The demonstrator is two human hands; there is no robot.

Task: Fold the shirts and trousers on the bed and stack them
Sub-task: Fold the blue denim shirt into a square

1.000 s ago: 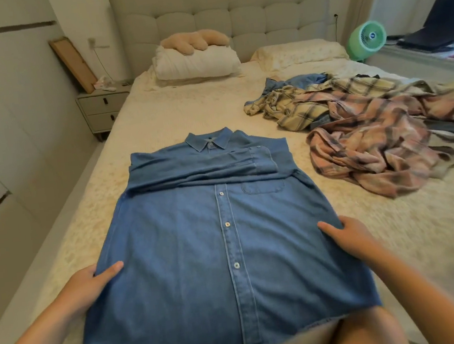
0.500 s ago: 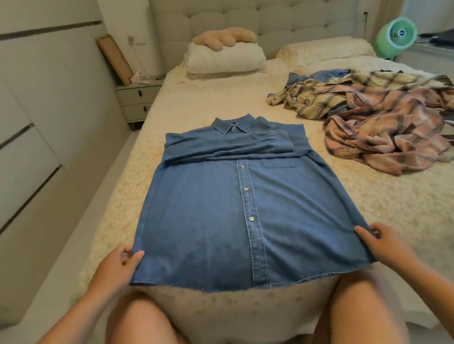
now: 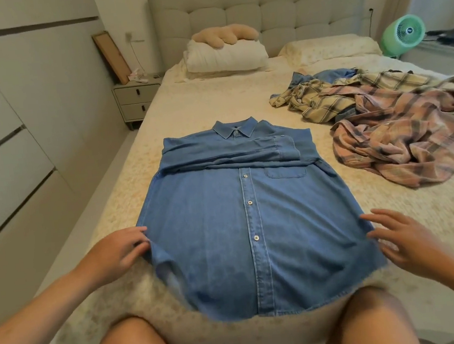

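Denim shirt lies flat, front up and buttoned, on the cream bed, collar toward the padded headboard, both sleeves folded across the chest. A heap of plaid shirts lies on the bed to the right, apart from it. A nightstand stands left of the bed; a green fan stands far right. Left hand touches the shirt's left edge, fingers loosely spread. Right hand is at the right edge, fingers spread, gripping nothing.

A home bedroom: padded headboard, pillows, nightstand beside the bed
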